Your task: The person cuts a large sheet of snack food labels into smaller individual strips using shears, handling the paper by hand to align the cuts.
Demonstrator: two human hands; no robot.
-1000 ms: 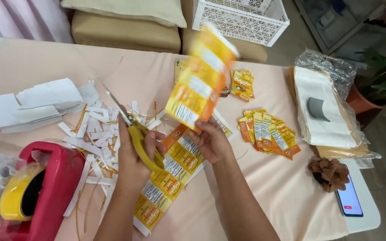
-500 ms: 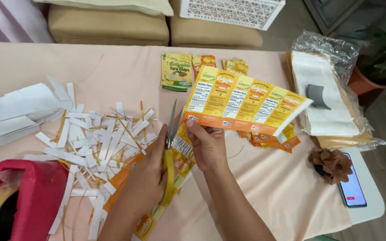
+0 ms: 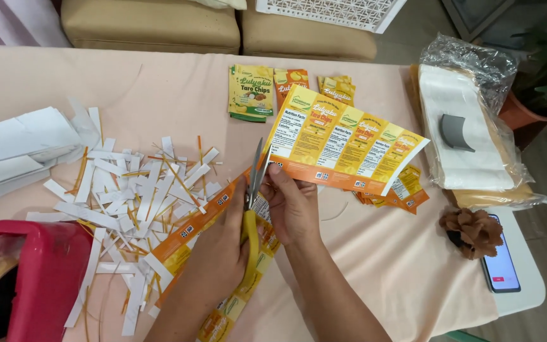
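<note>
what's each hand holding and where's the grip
The left hand holds yellow-handled scissors by the handles; the right hand pinches the strip of printed labels at its lower left edge.

The scissors' (image 3: 252, 190) yellow handles are mostly hidden inside the left hand (image 3: 220, 250), and the lower blade sits behind the label sheet (image 3: 343, 142), so how far the cut runs cannot be told. The sheet's near left corner is covered by the right hand's (image 3: 292, 206) fingers. The label strip (image 3: 223, 253) passes under both hands and is cut off by the near edge. The red bin (image 3: 39, 278) is cropped at the left and near edges. The phone (image 3: 500, 269) is partly hidden under the brown flower (image 3: 475, 231). The white basket (image 3: 330, 11) is cut off at the far edge
</note>
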